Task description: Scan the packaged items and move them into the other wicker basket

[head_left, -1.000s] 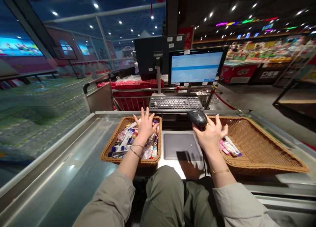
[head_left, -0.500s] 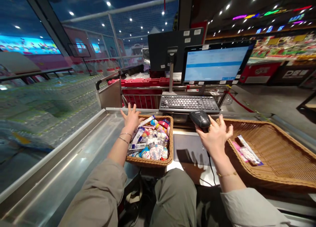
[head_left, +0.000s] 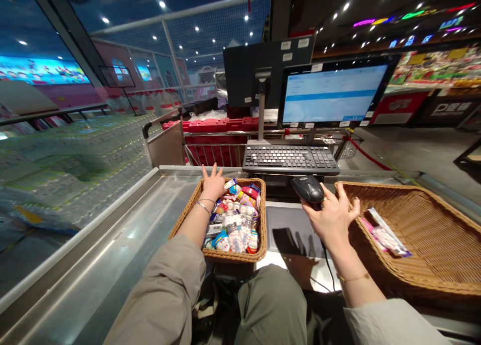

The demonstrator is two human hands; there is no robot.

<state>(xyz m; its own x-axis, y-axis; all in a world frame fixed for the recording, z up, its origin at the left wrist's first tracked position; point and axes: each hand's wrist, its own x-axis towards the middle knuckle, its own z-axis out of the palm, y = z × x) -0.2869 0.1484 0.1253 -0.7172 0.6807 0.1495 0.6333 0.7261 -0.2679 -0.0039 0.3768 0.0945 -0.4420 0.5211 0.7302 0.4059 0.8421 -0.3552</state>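
My left hand (head_left: 213, 186) is over the back left part of a wicker basket (head_left: 236, 257), its fingers spread and nothing in them. Inside this basket lie small packaged sweets and several clear jars of candy (head_left: 240, 230). My right hand (head_left: 332, 216) grips a black barcode scanner (head_left: 308, 189) between thumb and fingers, the outer fingers stretched out. Its handle is mostly hidden by the hand, and a black cable hangs below. Right of that hand stands a larger wicker basket (head_left: 443, 230), holding a long thin packet (head_left: 387, 231) and a pink candy pack (head_left: 379, 236).
A grey flat plate (head_left: 281, 225) is set in the counter between the baskets. Behind it are a keyboard (head_left: 291, 157), a lit monitor (head_left: 332, 97) and a second screen's dark back (head_left: 259, 77). A metal counter trough (head_left: 124, 235) runs along the left.
My left hand has shifted right, further over the sweets, and the left basket's left rim now shows. My right hand still holds the scanner, while the view has shifted slightly.
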